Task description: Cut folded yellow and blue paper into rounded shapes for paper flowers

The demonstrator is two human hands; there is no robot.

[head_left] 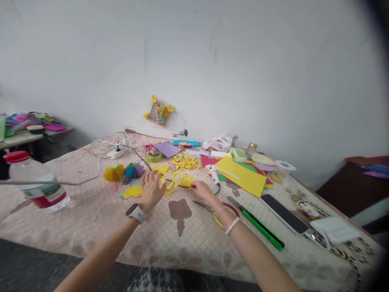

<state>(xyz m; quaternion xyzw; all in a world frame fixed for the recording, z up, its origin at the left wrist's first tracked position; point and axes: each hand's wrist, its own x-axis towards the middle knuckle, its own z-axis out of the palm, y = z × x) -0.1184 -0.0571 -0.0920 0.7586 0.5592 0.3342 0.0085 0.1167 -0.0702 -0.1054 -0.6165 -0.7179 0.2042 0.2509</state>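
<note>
Coming to you live from a crowded craft table: the left hand [152, 190] sits open, fingers spread, pressing on a ragged pile of thin yellow paper cut-outs [174, 182] in the middle of a quilted beige checked tablecloth [179, 231]. The right hand [202, 191] is just beside those scraps, fingers curled low toward a thin black cord [182, 186]; whether it's pinching anything, I can't tell from here. Under that right wrist lie metal-bladed scissors [202, 206] with yellow and red handles, and close by sits a green plastic utility knife [261, 227]. Further along, a white hot glue gun [212, 172] lies next to a sheet of bright yellow card [240, 174], with a black smartphone [284, 213] nearer the table's edge. Left of the hands, there's a folded yellow paper honeycomb ball [114, 172], a roll of green-edged tape [154, 156], and a clear plastic water bottle [36, 182] with a red cap and red label, its writing too blurred to read. A white smartwatch [136, 213] wraps the left wrist.
</note>
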